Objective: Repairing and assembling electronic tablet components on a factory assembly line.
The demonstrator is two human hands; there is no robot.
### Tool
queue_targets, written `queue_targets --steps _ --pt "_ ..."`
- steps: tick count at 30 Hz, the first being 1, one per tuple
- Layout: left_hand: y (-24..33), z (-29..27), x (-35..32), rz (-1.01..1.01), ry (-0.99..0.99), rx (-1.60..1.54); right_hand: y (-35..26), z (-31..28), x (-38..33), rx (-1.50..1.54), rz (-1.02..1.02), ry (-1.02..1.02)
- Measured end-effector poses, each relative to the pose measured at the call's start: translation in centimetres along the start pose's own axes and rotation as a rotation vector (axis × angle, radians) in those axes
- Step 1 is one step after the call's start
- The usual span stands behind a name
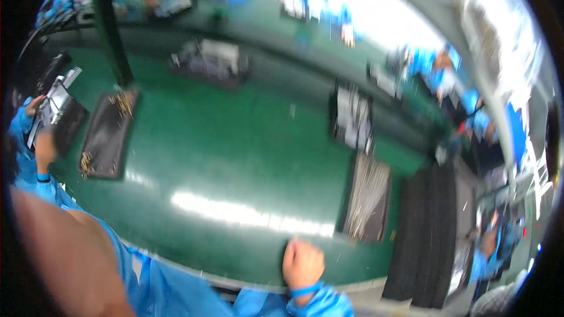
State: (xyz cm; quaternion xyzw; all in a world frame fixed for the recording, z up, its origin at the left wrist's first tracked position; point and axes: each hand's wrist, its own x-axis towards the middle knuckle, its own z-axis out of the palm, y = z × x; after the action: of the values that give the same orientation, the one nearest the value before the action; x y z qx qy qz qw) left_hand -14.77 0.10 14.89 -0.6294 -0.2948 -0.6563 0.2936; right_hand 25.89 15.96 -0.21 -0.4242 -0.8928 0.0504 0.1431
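My right hand (304,263) is closed in a fist over the near edge of the green bench (235,141), below a blue cuff. Nothing sticks out of it. Large and blurred at the lower left is bare skin, which seems to be my left hand (70,252) raised close; its fingers cannot be made out. Nearest to my right hand, up and to its right, lies a dark tray (369,199) of thin, pale, wire-like strands. Another dark tray (108,135) with brass-coloured bits at its ends lies on the left.
A stack of black trays (429,229) stands at the right end. Beyond the dark belt edge, several people in blue work. At far left, a co-worker's hands (44,147) hold a dark tray (66,120). More loaded trays (352,117) (211,61) lie along the far side.
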Motion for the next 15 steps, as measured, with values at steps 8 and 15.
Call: queue_targets --steps 8,15 --pt "-0.6 14.1 2.3 -0.142 -0.232 0.013 2.5 -0.5 2.9 -0.033 0.05 -0.173" --pt "8.4 6.3 9.5 0.166 -0.008 0.313 -0.8 -3.8 -0.7 -0.164 0.035 0.199"
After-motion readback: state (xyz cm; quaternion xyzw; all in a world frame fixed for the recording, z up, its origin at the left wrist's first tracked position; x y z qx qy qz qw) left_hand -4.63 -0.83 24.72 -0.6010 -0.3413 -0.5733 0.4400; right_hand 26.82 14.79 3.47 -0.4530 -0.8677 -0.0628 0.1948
